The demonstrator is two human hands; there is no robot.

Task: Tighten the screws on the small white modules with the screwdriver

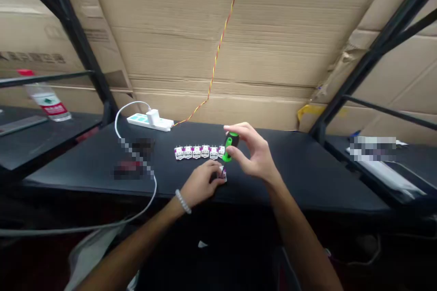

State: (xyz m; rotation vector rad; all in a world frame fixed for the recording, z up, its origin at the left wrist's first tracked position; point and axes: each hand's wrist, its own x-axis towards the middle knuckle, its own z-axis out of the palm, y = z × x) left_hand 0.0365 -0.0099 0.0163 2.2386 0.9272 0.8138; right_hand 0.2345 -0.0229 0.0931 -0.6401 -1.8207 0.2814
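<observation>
black tabletop (307,173): white piece (224,175) held between left fingers (217,182).

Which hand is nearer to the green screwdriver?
Right. The right hand holds the screwdriver; the left hand is lower, beside its lower end, holding a small white piece.

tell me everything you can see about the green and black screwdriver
The screwdriver has a stubby handle, bright green and black, that looks like plastic, with a thin dark shaft below. It is held nearly upright, slightly tilted, above the black tabletop, its handle in the right hand. The shaft points down at a small white-and-purple piece in the left hand; the tip is too small to make out.
</observation>
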